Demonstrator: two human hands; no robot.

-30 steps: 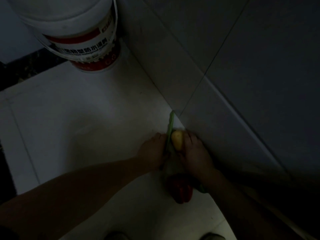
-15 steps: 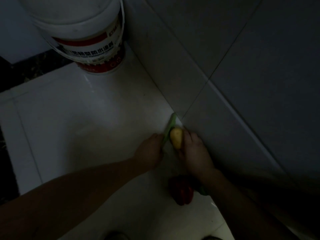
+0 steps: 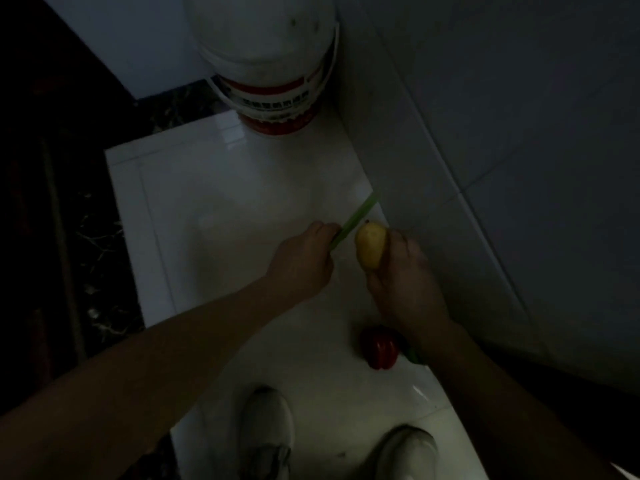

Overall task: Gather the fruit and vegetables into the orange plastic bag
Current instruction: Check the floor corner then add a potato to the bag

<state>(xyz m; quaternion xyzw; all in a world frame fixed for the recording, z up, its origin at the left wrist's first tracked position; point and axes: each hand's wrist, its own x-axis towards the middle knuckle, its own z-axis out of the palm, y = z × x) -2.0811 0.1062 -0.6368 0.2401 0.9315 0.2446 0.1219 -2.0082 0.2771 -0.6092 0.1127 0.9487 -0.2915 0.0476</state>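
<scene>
The scene is dim. A glossy white tiled floor [image 3: 242,209] runs along a grey tiled wall [image 3: 485,150] on the right, and a dark marbled strip [image 3: 97,237] borders the floor on the left. At the far end, tight against the wall, stands a white bucket [image 3: 270,64] with a red band and printed label. Two pale shoes [image 3: 265,434] show at the bottom edge, planted on the floor.

The left hand [image 3: 301,261] is closed around a long green stalk [image 3: 353,221], whose free end points up toward the wall's base. The right hand [image 3: 405,289] is wrapped around a yellow potato-like vegetable [image 3: 370,245], most of which sticks out above the fingers. The two hands sit just beside each other, not touching. A red bell pepper [image 3: 379,348] lies on the floor below the right wrist, next to the wall. The orange plastic bag cannot be made out in the gloom.

Compared with half a second ago, the hands have drawn apart: the stalk and the yellow vegetable were pressed together, and now a gap separates them. The view has also tipped downward, bringing the shoes into sight, and the pepper has stayed put.
</scene>
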